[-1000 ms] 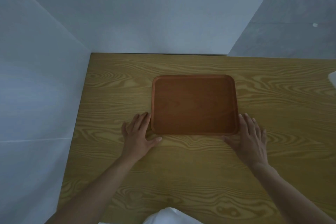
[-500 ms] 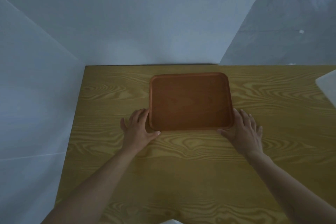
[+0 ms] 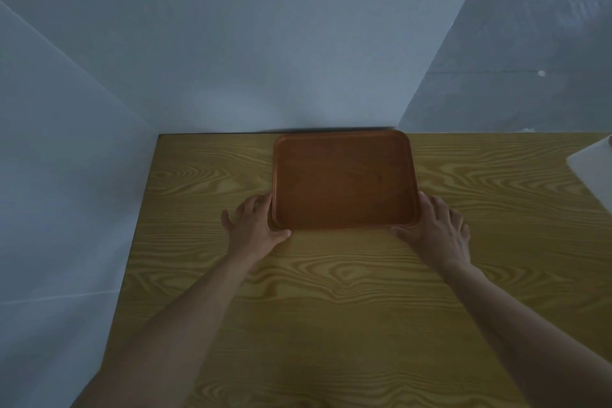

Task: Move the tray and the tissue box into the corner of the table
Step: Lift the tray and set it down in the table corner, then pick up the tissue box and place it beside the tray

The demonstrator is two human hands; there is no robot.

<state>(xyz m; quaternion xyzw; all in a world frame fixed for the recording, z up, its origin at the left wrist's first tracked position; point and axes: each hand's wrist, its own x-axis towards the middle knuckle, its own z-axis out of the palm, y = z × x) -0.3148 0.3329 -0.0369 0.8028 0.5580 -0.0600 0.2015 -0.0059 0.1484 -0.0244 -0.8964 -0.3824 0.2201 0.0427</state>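
The tray (image 3: 344, 179) had slid farther from the person than a second earlier, its far rim now at the table's (image 3: 331, 308) back edge by the wall. It was a reddish-brown rounded rectangle on glossy wood grain. The left hand (image 3: 255, 228) and right hand (image 3: 437, 232), both spread flat, pressed its near corners.

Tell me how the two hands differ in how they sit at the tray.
The left hand is at the tray's near-left corner, the right hand at its near-right corner. The left hand's fingers look bunched against the tray's side; the right hand's are spread wider. Both lie low on the table, thumbs along the tray's near edge, neither lifting it.
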